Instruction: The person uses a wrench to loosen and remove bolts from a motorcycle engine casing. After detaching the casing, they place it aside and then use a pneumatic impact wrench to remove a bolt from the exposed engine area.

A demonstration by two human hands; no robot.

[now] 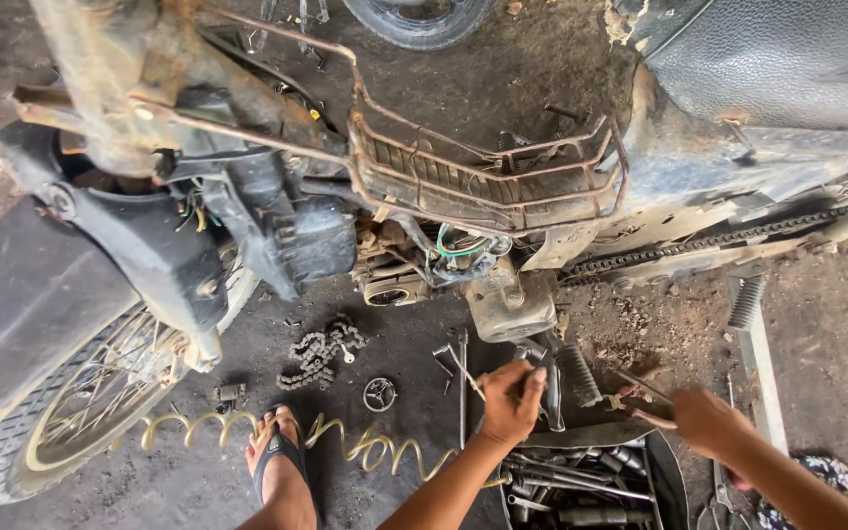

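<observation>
A worn motorcycle point(503, 186) stands over dirty ground. My left hand point(510, 400) is closed around a dark metal tool point(553, 391) just below the engine point(508, 302), beside the ribbed rubber footpeg point(578, 373). My right hand point(707, 422) grips the handles of a pair of pliers point(640, 397), whose jaws point left toward the footpeg's base. The two hands are a short way apart. My foot in a flip-flop point(282, 461) rests on the ground to the left.
A loose chain point(321, 351), a small round ring point(379, 394) and a long T-handle wrench point(461, 393) lie on the ground. A coiled yellowish hose point(355, 447) crosses near my foot. A tray of sockets point(581, 483) sits below my hands. Front wheel point(80, 402) at left.
</observation>
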